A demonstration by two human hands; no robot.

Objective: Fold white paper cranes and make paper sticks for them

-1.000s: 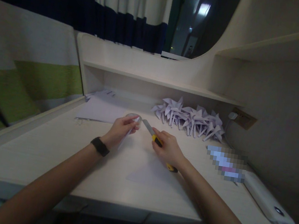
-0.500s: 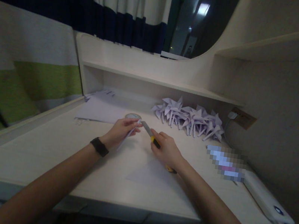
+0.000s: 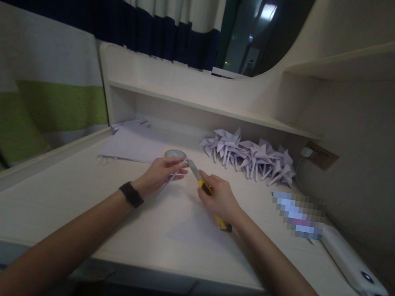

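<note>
Between the fingers of my left hand (image 3: pixel 161 175) is a thin rolled paper stick (image 3: pixel 168 182), slanting down toward the desk. My right hand (image 3: pixel 219 196) is closed around a yellow and black utility knife (image 3: pixel 205 186). Its extended blade (image 3: pixel 193 168) points up and left, and the tip is at the upper end of the stick by my left fingertips; whether it touches cannot be made out. A round, pale disc-like item (image 3: pixel 176 154) lies just behind my left hand. Under my right hand, a sheet of white paper (image 3: pixel 190 229) rests on the desk.
Several folded paper pinwheels (image 3: pixel 252 154) are heaped at the back right under the shelf (image 3: pixel 211 107). A stack of white paper (image 3: pixel 134 145) lies back left. On the right are a blurred-out phone (image 3: pixel 295 216) and a white power bank (image 3: pixel 352 262) with cables.
The knife's handle has tilted slightly in my right hand, so more of its yellow end shows below the palm. The paper stick has turned a little in my left fingers.
</note>
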